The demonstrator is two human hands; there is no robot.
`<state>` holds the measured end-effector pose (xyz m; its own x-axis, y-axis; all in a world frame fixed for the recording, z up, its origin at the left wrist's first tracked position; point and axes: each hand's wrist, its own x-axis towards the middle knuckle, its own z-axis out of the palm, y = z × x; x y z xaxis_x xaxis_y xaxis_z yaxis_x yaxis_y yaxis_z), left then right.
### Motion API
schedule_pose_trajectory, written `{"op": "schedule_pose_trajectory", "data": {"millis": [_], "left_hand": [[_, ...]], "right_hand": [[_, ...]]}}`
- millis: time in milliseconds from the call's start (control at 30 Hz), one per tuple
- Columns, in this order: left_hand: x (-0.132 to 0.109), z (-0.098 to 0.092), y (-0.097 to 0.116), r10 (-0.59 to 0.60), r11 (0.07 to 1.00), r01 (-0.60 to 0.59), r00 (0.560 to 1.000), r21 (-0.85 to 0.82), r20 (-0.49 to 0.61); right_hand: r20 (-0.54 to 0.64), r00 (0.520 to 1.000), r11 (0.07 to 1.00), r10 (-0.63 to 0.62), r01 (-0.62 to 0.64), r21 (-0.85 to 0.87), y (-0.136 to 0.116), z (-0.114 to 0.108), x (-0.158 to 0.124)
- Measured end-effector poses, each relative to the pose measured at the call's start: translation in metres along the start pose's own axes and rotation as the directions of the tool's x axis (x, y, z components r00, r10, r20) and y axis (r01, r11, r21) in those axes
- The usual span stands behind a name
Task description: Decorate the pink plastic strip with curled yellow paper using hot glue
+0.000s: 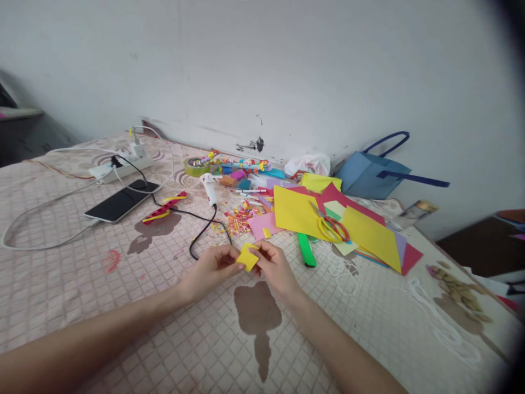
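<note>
A small yellow paper piece (248, 257) is held up between both hands over the tiled-pattern cloth. My left hand (213, 269) pinches its lower left edge, thumb in front. On the right side, my right hand (275, 267) grips the same piece with thumb and fingers closed. Just behind the hands lie a pink sheet (262, 223) with a small yellow scrap and a heap of tiny coloured paper cuttings (240, 220). A green cutter-like tool (305, 250) rests to the right of my right hand.
A white glue gun (209, 189) with a black cable stands behind. At left are a phone (122, 201), a power strip (121, 168) and a red-yellow strip (164, 208). Right: yellow sheets (295, 210), scissors (333, 229), white string (443, 323), a blue bag (367, 174).
</note>
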<state>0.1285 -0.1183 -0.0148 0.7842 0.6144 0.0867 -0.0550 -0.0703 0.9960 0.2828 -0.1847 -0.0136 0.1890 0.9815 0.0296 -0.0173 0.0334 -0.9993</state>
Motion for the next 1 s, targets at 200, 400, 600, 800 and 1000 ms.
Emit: {"op": "schedule_pose_trajectory", "data": {"millis": [200,400,600,800,1000], "left_hand": [[0.0002,0.0018,-0.0019,-0.167,0.975,0.152,0.982,-0.162,-0.084],[0.0006,0.0009,-0.0006,-0.184,0.976,0.164,0.974,-0.146,-0.136],[0.0004,0.0023,0.0005,-0.168,0.970,0.138,0.976,-0.203,-0.140],[-0.0013,0.0044,0.0064,-0.279,0.943,0.271,0.960,-0.191,-0.016],[-0.0016,0.0029,0.0058,-0.315,0.933,0.298,0.947,-0.202,-0.056]], "right_hand": [[-0.024,1.000,1.000,0.003,-0.003,0.018,0.0033,0.0031,-0.0038],[0.003,1.000,1.000,-0.008,0.008,0.030,0.0027,0.0028,-0.0046],[-0.046,0.999,1.000,-0.009,0.009,-0.005,0.0030,0.0039,-0.0055],[-0.025,1.000,1.000,-0.002,0.002,0.015,0.0020,0.0072,-0.0080],[-0.082,0.997,0.998,-0.003,0.008,0.066,0.0043,0.0061,-0.0064]]}}
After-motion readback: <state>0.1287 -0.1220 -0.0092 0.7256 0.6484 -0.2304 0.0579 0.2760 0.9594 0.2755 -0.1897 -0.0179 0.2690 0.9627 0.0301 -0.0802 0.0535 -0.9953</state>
